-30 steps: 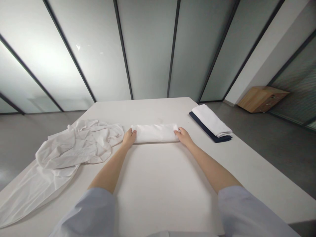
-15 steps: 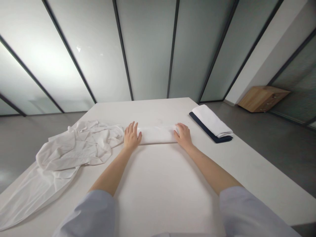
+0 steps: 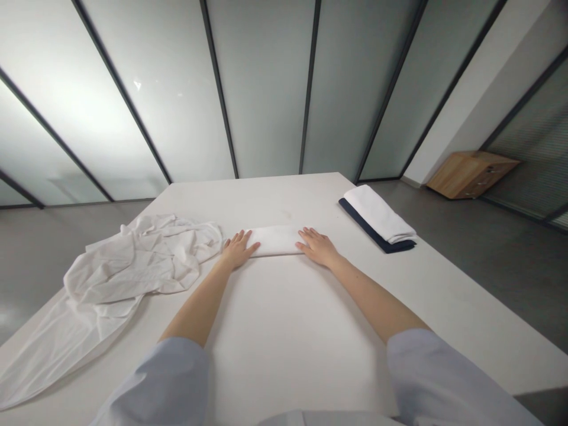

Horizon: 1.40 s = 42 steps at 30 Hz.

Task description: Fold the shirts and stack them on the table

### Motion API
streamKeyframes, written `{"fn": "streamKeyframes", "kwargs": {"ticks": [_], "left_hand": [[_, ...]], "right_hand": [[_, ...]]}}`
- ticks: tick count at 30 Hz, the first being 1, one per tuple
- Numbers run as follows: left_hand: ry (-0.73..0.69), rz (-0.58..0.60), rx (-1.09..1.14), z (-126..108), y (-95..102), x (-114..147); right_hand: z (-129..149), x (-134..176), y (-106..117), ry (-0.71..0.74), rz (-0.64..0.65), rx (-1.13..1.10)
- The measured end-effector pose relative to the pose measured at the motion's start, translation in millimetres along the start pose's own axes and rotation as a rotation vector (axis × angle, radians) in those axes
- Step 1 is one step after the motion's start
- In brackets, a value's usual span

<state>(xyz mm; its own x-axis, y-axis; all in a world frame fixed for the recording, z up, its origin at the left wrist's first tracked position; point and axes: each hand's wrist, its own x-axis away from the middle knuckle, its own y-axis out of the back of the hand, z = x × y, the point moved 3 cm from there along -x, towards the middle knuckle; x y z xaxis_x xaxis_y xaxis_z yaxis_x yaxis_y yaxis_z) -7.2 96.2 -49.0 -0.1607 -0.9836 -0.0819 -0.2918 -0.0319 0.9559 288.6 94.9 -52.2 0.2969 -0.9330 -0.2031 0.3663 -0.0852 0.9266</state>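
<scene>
Folding of the white cloth [image 3: 276, 240] looks complete; left hand [image 3: 237, 248] and right hand [image 3: 317, 247] press flat, fingers spread. Crumpled sheet [image 3: 133, 266] remains unfolded left.

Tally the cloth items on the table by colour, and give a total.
White: 3, the folded cloth under both hands, the crumpled sheet, and the folded cloth on top of the stack
Dark navy: 1, the folded cloth under it
Total: 4
</scene>
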Motion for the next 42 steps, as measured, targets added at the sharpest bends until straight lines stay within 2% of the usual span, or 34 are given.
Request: {"fn": "streamKeyframes", "kwargs": {"ticks": [7,14,19,25,30,39,42], "left_hand": [[-0.052,-0.039,-0.032,1,-0.4,3],[0.031,-0.131,0.131,11,-2.1,-4],[0.041,-0.176,0.153,14,-4.2,-6],[0.036,-0.161,0.181,13,-5.0,-6],[0.044,-0.159,0.188,12,-3.1,-5],[0.034,-0.174,0.191,11,-6.9,-5],[0.036,-0.184,0.199,13,-7.0,-6]], "right_hand": [[7,4,13,-0.126,0.013,0.197],[-5,8,47,-0.324,-0.03,0.322],[-10,11,45,-0.229,-0.144,0.27],[-15,4,26,-0.201,0.081,0.112],[-18,1,28,-0.26,0.147,0.095],[-14,1,35,-0.33,0.413,-0.142],[-14,-3,40,-0.346,0.442,-0.215]]}}
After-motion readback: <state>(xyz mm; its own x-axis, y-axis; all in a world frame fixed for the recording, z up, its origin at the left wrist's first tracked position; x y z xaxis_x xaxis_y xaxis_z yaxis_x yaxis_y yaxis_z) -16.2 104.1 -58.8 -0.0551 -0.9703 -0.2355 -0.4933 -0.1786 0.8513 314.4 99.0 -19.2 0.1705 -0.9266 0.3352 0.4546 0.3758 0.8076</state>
